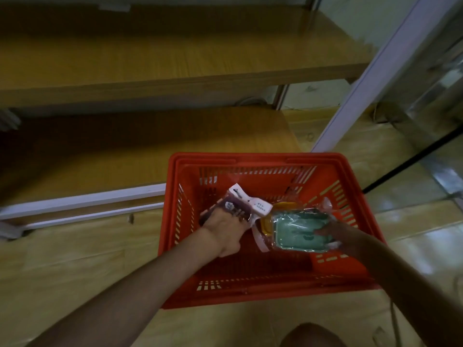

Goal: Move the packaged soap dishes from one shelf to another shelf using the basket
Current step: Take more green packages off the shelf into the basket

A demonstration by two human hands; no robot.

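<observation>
A knee (pixel 313 335) shows at the bottom edge of the view, above a pale wood-patterned floor (pixel 62 259). Both forearms reach forward from there into a red basket (pixel 250 295) with slotted walls that sits on the floor. The left hand (pixel 224 230) is inside the basket on its left side, its fingers curled round a purple packaged soap dish (pixel 231 207) whose white label end sticks out past the fingers toward the far wall. The right hand (pixel 337 234) is on the basket's right side, grasping a teal packaged soap dish (pixel 298 231) in clear wrap by its right edge, thumb on top. Just under and to the left of the teal one lies an orange packaged soap dish (pixel 266 225), mostly covered, between the two hands. Beyond the basket, a white strip (pixel 82 196) edges the lower shelf (pixel 150 146), a brown wooden board that the basket's far left corner overlaps in the view. Higher and farther back runs the upper shelf (pixel 175 58), another wooden board, in shadow toward the left. To the right, a pale slanted frame post (pixel 370 78) rises beside a glass panel (pixel 431 71).
</observation>
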